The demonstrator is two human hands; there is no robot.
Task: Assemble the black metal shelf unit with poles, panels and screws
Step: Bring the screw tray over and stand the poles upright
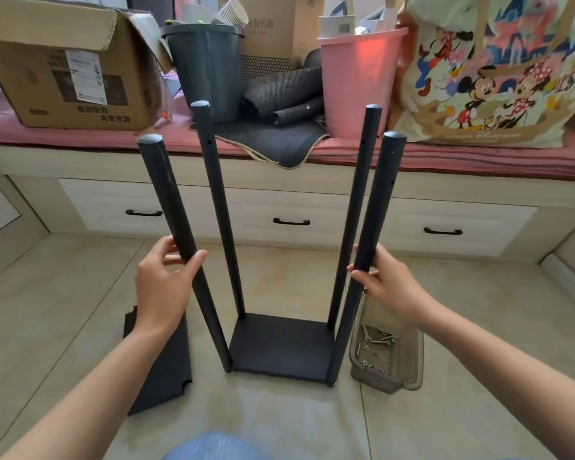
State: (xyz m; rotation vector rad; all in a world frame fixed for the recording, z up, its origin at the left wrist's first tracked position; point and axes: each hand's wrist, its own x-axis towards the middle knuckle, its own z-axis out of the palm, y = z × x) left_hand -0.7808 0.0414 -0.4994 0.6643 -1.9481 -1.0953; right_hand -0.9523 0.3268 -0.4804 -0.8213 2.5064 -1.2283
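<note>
The black shelf frame stands on the tiled floor: a bottom panel (281, 346) with several upright poles at its corners. My left hand (165, 287) grips the near left pole (176, 224) about halfway up. My right hand (384, 283) grips the near right pole (374, 227) at the same height. The far left pole (218, 207) and far right pole (357, 207) rise behind them. A loose black panel (161, 370) with notched corners lies flat on the floor to the left. A clear plastic tray (384, 350) holding screws and a small wrench sits at the right of the frame.
A low bench with drawers (291, 210) and a pink cushion runs across the back. On it stand a cardboard box (63, 68), a grey bucket (206, 68), a pink bucket (359, 81) and a cartoon-print bag (492, 71). A dark mat (273, 141) overhangs the bench edge.
</note>
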